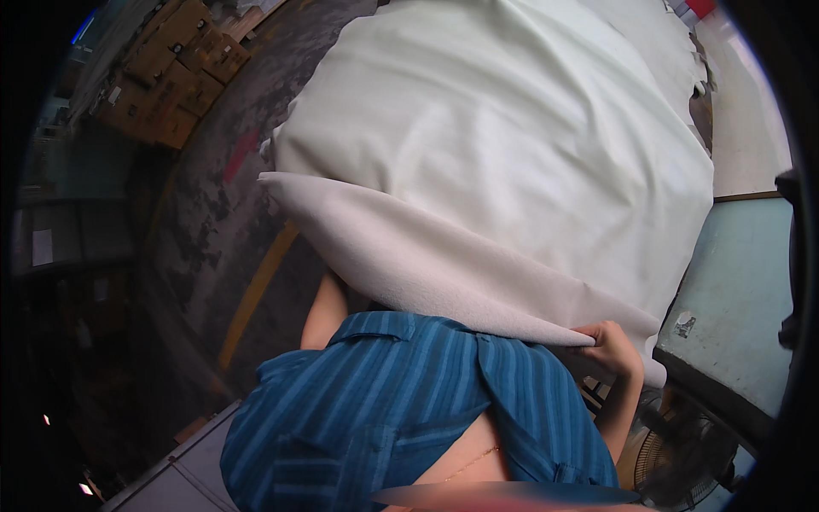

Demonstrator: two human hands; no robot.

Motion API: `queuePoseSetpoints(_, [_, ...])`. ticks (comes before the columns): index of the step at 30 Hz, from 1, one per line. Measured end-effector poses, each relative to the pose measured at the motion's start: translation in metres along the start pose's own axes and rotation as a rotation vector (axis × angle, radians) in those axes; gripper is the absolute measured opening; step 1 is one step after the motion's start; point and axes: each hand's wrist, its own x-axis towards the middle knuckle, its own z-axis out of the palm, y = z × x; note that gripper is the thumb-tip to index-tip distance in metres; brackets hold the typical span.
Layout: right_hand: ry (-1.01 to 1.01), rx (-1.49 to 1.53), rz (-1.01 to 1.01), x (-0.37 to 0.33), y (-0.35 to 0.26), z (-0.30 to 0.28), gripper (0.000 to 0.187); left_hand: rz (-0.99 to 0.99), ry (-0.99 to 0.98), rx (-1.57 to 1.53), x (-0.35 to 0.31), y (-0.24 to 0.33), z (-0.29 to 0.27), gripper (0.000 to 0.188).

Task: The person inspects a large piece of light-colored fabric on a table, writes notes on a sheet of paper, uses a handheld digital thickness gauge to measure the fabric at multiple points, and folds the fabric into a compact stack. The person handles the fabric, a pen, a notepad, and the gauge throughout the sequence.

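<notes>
A large off-white leather hide (478,111) spreads out in front of me, its smooth side up with soft wrinkles. Its near edge is folded back, so the paler, fuzzy underside (426,247) shows in a long band across my waist. At the right end of that fold, my right hand (610,346) is closed on the hide's edge, thumb and fingers pinching it. Only my left forearm (327,311) shows, passing up behind the folded part. The hide covers my left hand, so its fingers are hidden.
Stacked cardboard boxes (162,85) stand at the far left. A yellow line (256,294) runs along the worn dark floor. Close on the right is a pale green table (734,290); below it stands a fan (674,461). More hide edges lie under the top one.
</notes>
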Motion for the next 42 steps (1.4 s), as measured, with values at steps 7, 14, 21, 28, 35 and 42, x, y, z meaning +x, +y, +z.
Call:
queuePoseSetpoints(7, [0.022,0.087,-0.098,0.014,0.014,-0.033,0.027,0.906,0.041,0.108,-0.060,0.145,0.041,0.066])
queuePoseSetpoints(14, [0.914,-0.011,-0.454,0.060,-0.002,-0.099,0.028,1.263,0.049,1.143,-0.039,0.282,0.128,0.076])
queuePoseSetpoints(21, [0.708,-0.621,-0.288,0.082,0.031,-0.008,0.091,0.669,0.231,0.673,0.029,0.180,0.067,0.104])
queuePoseSetpoints(28, [0.816,-0.691,-0.322,0.118,0.069,-0.026,0.063,0.391,-0.129,0.125,0.060,0.149,0.071,0.069])
queuePoseSetpoints(35, [0.748,-0.617,-0.352,0.008,0.022,-0.019,0.031,0.652,-0.315,0.043,-0.051,0.239,0.085,0.067])
queuePoseSetpoints(42, [0.509,-0.418,-0.389,-0.047,-0.023,-0.048,0.031,0.977,-0.293,-0.018,-0.097,0.341,0.150,0.049])
